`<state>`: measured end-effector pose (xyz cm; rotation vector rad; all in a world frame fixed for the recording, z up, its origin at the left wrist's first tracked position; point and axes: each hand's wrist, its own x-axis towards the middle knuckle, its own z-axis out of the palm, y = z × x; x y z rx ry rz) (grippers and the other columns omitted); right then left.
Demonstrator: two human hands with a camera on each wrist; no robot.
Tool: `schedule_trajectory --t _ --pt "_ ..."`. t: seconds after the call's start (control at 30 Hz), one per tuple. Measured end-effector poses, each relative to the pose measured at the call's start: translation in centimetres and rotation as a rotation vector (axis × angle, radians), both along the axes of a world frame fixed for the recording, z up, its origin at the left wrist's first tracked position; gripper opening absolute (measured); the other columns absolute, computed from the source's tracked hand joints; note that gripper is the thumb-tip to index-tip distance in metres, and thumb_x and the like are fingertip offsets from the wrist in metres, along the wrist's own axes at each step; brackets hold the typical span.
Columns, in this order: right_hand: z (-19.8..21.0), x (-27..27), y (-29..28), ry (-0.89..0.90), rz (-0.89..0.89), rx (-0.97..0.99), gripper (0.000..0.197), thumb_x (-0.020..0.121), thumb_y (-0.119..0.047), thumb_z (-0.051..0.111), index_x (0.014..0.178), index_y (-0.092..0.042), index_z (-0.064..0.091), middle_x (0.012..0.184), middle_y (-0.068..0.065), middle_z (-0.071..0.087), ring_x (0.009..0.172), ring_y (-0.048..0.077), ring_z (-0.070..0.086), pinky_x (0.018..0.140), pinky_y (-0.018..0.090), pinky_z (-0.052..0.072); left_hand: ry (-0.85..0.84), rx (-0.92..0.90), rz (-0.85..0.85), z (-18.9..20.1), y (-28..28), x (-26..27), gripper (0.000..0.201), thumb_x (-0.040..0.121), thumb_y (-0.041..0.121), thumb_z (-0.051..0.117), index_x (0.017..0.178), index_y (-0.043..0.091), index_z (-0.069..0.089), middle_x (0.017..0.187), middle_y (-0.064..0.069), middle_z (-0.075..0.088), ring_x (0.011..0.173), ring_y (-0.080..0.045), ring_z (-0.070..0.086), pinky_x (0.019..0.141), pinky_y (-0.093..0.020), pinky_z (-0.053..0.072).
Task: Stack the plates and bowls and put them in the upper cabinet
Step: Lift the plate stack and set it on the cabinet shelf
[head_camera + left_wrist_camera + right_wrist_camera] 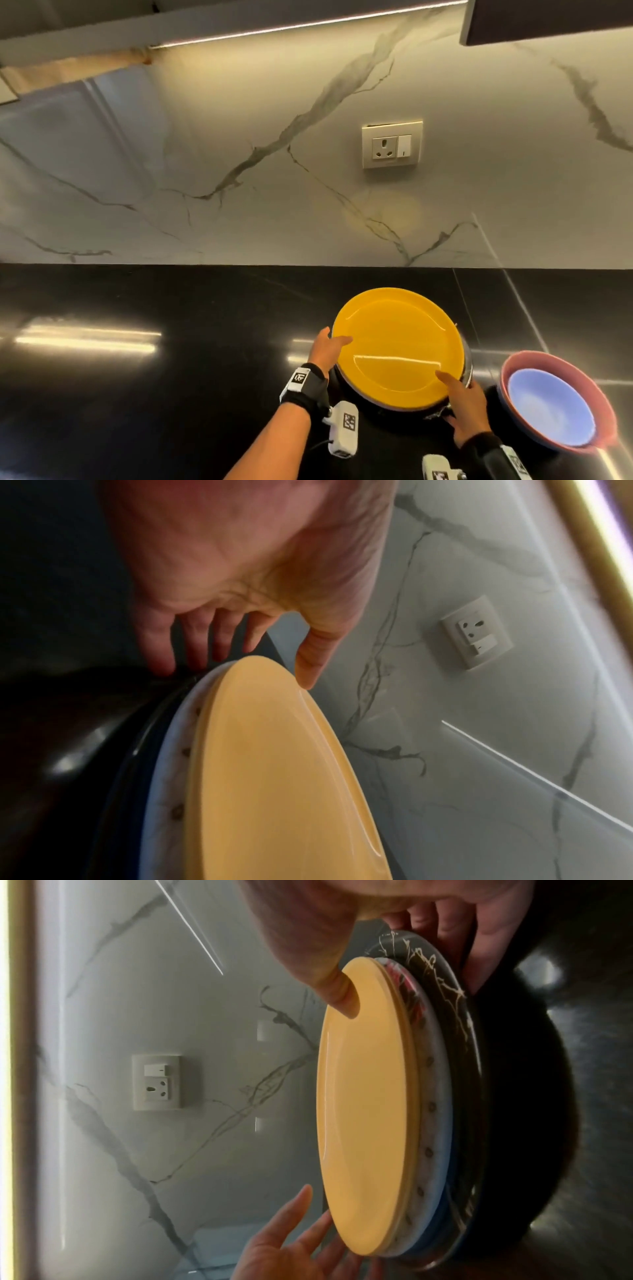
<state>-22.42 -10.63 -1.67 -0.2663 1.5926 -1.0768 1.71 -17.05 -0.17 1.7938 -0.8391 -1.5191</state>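
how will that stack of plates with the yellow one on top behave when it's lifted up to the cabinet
Likely heavy for its size: several rigid plates sit under the glossy round yellow plate, and both the left hand and right hand grip it. Probably slippery, since the glaze shines. The plates differ in width, as the black marbled bottom plate juts out, so tilting may let them slide.

Glossy yellow plate (397,346); polished black countertop (171,377); smooth veined marble wall (239,154).
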Motion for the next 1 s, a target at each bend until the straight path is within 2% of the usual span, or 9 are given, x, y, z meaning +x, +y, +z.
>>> schedule_trajectory --t 0.1,0.2,0.37,0.5,0.63,0.7,0.83,0.93,1.0 --pt "-0.4 -0.9 -1.1 -0.016 0.0 0.022 0.057 0.087 -0.003 0.065 0.139 -0.011 0.044 0.122 0.013 0.054 0.106 0.032 0.047 0.091 0.051 0.041 -0.027 -0.005 -0.014 -2.3 -2.0 -0.2 0.05 0.079 0.022 0.072 0.125 0.011 0.054 0.126 -0.014 0.063 0.108 -0.03 0.063 0.099 -0.049 0.05" --pt "-0.8 -1.3 -1.7 -0.019 0.027 0.041 0.054 0.085 0.003 0.064 0.134 -0.007 0.046 0.123 0.018 0.055 0.105 0.034 0.048 0.094 0.054 0.041 -0.04 0.031 -0.019 -4.5 -3.4 0.2 0.042 0.082 0.022 0.07 0.121 0.008 0.059 0.12 -0.015 0.066 0.106 -0.032 0.065 0.097 -0.05 0.051" --pt "-1.1 -0.4 -2.1 0.006 -0.029 -0.007 0.061 0.079 0.003 0.068 0.131 -0.014 0.04 0.125 0.017 0.054 0.107 0.035 0.053 0.094 0.053 0.045 -0.083 0.036 -0.053 -2.9 -3.1 1.2 0.007 0.089 0.012 0.063 0.095 0.015 0.064 0.116 -0.016 0.068 0.105 -0.032 0.065 0.097 -0.047 0.051" --pt "-0.8 1.0 -1.9 -0.021 -0.052 -0.078 0.061 0.077 0.006 0.067 0.126 -0.017 0.041 0.125 0.019 0.054 0.104 0.035 0.055 0.093 0.056 0.047 -0.008 0.021 -0.008 -0.5 -1.4 3.0 0.028 0.09 0.006 0.064 0.117 0.009 0.057 0.116 -0.015 0.064 0.108 -0.03 0.062 0.097 -0.043 0.049" --pt "1.6 3.2 -1.3 -0.07 0.009 -0.119 0.064 0.078 0.004 0.068 0.127 -0.026 0.042 0.127 0.016 0.052 0.11 0.038 0.054 0.093 0.058 0.048 0.048 0.008 0.082 2.5 1.2 6.6 0.045 0.082 0.01 0.074 0.121 0.01 0.051 0.114 -0.011 0.064 0.105 -0.026 0.062 0.092 -0.042 0.051" --pt "3.7 4.5 -1.1 -0.098 0.054 -0.15 0.061 0.079 0.003 0.068 0.128 -0.024 0.042 0.121 0.016 0.054 0.106 0.039 0.056 0.088 0.055 0.051 0.097 -0.009 0.119 4.7 2.5 8.5 0.047 0.078 0.015 0.078 0.117 0.014 0.051 0.114 -0.011 0.063 0.104 -0.027 0.062 0.089 -0.042 0.052" --pt "8.9 7.9 -0.4 -0.08 0.14 -0.22 0.056 0.078 0.0 0.069 0.124 -0.017 0.043 0.113 0.019 0.056 0.098 0.039 0.058 0.074 0.047 0.051 0.152 -0.16 0.157 10.7 5.8 12.5 0.064 0.062 0.028 0.086 0.114 0.018 0.051 0.117 -0.014 0.062 0.106 -0.033 0.063 0.094 -0.055 0.051" --pt "13.8 10.4 0.7 -0.015 0.232 -0.269 0.056 0.076 0.0 0.069 0.124 -0.013 0.043 0.107 0.021 0.056 0.094 0.04 0.057 0.078 0.05 0.049 0.158 -0.292 0.161 15.8 8.8 14.9 0.069 0.056 0.033 0.083 0.116 0.02 0.05 0.116 -0.012 0.063 0.105 -0.032 0.064 0.088 -0.05 0.055" --pt "17.1 11.3 1.1 0.023 0.312 -0.302 0.07 0.066 0.003 0.076 0.127 -0.003 0.042 0.096 0.018 0.054 0.082 0.036 0.054 0.069 0.043 0.045 0.157 -0.358 0.171 19.4 10.9 16.4 0.074 0.052 0.038 0.083 0.116 0.019 0.051 0.115 -0.012 0.064 0.102 -0.032 0.064 0.081 -0.046 0.056"
